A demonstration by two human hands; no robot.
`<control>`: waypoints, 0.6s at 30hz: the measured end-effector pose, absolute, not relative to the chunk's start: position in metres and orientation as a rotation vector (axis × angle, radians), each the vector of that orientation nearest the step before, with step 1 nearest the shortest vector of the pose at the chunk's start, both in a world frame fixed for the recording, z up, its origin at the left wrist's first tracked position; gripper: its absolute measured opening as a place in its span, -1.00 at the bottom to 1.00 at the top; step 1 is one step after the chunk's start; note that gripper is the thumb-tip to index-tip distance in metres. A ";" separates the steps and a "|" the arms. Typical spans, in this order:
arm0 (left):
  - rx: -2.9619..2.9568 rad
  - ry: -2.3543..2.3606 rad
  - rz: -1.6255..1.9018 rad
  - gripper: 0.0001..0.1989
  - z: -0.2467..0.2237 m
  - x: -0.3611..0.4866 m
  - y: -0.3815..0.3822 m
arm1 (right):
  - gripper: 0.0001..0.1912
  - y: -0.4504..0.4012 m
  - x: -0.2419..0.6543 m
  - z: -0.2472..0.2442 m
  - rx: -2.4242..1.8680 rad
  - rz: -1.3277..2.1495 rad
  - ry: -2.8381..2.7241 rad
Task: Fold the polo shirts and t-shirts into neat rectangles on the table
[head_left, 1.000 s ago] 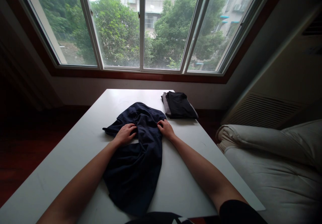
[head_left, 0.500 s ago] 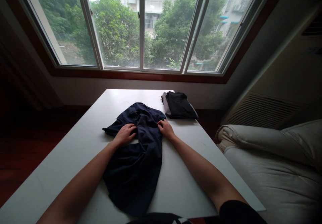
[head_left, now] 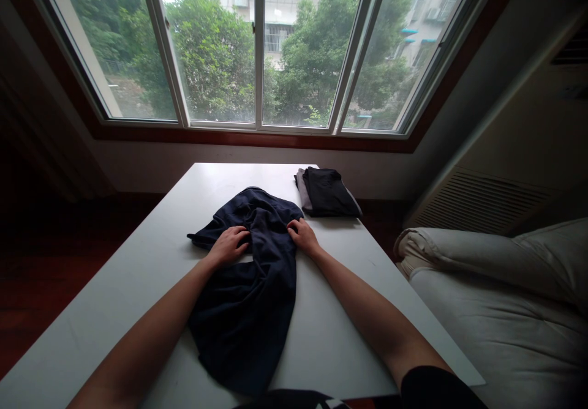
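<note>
A dark navy garment (head_left: 257, 299) lies rumpled and twisted on the white table (head_left: 138, 274), its narrow middle between my two hands. My left hand (head_left: 229, 245) rests on the garment's left part, fingers slightly bent and spread; a small patch of bare table shows beside it. At the right edge of the cloth, my right hand (head_left: 303, 234) has its fingertips closed on the fabric in a pinch.
Folded black and grey clothes (head_left: 331, 193) are stacked at the table's far right corner. To the right stands a pale padded sofa (head_left: 496, 299). Behind the table are a wall and a wide window (head_left: 257, 130) with a red-brown frame.
</note>
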State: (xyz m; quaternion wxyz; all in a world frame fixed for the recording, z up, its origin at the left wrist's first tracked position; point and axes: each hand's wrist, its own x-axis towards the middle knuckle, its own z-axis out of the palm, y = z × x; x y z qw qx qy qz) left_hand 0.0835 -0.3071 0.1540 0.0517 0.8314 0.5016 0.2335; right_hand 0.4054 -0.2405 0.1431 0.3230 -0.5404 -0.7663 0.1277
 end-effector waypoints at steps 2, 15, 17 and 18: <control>2.525 1.518 0.717 -0.58 0.154 0.083 -0.307 | -0.86 -0.241 0.405 0.143 -1.421 0.334 -2.010; 2.528 1.511 0.733 -0.59 0.153 0.083 -0.306 | -0.86 -0.240 0.405 0.143 -1.413 0.328 -2.015; 2.536 1.520 0.719 -0.59 0.153 0.083 -0.306 | -0.85 -0.239 0.405 0.142 -1.400 0.327 -2.010; 2.537 1.524 0.714 -0.59 0.153 0.083 -0.307 | -0.83 -0.239 0.405 0.141 -1.392 0.324 -2.007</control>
